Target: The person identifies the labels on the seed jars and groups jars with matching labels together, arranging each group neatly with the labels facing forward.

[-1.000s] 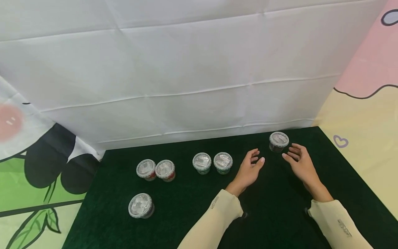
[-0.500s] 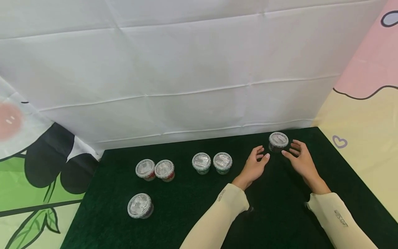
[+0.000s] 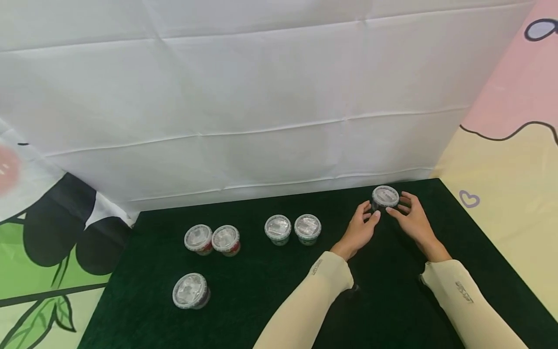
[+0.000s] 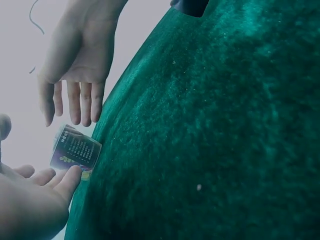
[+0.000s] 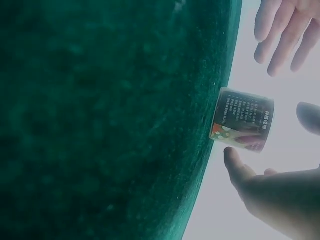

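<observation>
A small round plastic tub [image 3: 385, 195] with a clear lid and dark printed label stands upright at the far right of the table. My left hand [image 3: 359, 227] is just to its left, fingers extended and slightly bent. My right hand [image 3: 414, 223] is close by its right side, thumb and fingers spread. In the left wrist view, the left fingertips lie near the tub [image 4: 75, 150], and whether they touch it I cannot tell. The right wrist view has the right thumb close below the tub's printed side [image 5: 245, 120]. Neither hand grips it.
Two red-labelled tubs [image 3: 225, 239] stand side by side at left on the dark green cloth [image 3: 253, 291]. Two green-tinted tubs [image 3: 307, 228] are near the middle. One darker tub [image 3: 190, 291] sits at front left. A white fabric backdrop [image 3: 261, 97] rises behind the table.
My left hand has moved forward and right toward the far-right tub. My right hand has come forward and slightly left. The view has shifted slightly; the tubs stay in place.
</observation>
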Motion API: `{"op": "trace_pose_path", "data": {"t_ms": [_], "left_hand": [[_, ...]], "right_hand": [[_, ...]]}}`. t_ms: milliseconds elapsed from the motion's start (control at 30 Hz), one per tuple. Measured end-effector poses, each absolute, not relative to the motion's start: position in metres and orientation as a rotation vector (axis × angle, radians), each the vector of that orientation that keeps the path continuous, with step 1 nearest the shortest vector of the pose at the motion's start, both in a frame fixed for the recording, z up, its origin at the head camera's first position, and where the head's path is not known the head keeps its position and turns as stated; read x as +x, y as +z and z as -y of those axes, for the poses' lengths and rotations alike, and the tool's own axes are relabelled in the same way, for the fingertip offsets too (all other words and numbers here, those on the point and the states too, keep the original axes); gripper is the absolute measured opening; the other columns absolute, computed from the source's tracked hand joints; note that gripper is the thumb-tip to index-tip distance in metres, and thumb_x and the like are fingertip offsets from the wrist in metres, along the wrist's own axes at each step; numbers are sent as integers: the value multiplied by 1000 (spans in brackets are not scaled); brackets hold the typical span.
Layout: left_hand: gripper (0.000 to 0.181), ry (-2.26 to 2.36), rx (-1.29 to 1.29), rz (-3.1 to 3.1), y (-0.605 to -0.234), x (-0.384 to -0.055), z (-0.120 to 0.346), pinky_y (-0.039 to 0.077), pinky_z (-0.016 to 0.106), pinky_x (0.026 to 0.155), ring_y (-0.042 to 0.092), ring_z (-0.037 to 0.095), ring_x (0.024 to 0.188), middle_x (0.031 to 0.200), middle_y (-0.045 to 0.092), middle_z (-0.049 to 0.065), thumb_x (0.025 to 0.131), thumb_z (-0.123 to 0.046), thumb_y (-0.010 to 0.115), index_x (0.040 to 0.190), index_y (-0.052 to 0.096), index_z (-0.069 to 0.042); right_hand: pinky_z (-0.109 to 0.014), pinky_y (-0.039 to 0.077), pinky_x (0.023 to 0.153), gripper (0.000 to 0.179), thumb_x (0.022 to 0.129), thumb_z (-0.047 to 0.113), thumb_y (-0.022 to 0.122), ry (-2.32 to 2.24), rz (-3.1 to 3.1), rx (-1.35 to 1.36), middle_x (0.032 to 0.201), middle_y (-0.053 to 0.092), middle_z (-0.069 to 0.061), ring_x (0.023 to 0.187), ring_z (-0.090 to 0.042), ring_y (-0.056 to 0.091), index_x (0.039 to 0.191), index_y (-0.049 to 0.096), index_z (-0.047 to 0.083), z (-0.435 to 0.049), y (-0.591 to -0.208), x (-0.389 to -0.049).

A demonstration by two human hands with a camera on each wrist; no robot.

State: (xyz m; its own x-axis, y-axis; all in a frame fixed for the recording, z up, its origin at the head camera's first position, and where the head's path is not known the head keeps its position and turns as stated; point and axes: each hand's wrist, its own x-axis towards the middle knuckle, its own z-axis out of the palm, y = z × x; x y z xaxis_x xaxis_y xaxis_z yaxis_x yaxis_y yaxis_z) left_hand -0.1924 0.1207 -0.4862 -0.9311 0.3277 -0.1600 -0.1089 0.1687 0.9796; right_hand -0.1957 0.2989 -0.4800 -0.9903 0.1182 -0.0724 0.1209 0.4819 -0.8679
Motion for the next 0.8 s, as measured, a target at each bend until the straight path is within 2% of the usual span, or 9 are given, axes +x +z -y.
{"op": "trace_pose_path", "data": {"t_ms": [400,667,800], "left_hand": [[61,1830,154,-2053,-489,-203,-132,40,42,122,45,20,149,167,41,0,112,-42,50,165,34,-15],[66,1860,113,-2002,-495,-208,-136,27,47,129,35,23,156,169,39,4,111,-48,45,166,33,-14],[66,1893,136,-1953,-499,-210,-137,33,46,126,38,25,154,169,38,7,112,-48,44,165,32,-11]], "right_hand": [[-68,38,115,82,109,20,60,-1567,-2679,200,163,22,-41,148,-58,33,164,7,-8,-298,-479,-205],[-67,41,114,79,108,18,60,-1549,-2711,161,160,27,-41,146,-57,37,164,11,-9,-298,-483,-210],[-65,43,111,75,107,16,61,-1524,-2746,154,156,34,-40,142,-56,41,163,17,-9,-296,-485,-214]]}}
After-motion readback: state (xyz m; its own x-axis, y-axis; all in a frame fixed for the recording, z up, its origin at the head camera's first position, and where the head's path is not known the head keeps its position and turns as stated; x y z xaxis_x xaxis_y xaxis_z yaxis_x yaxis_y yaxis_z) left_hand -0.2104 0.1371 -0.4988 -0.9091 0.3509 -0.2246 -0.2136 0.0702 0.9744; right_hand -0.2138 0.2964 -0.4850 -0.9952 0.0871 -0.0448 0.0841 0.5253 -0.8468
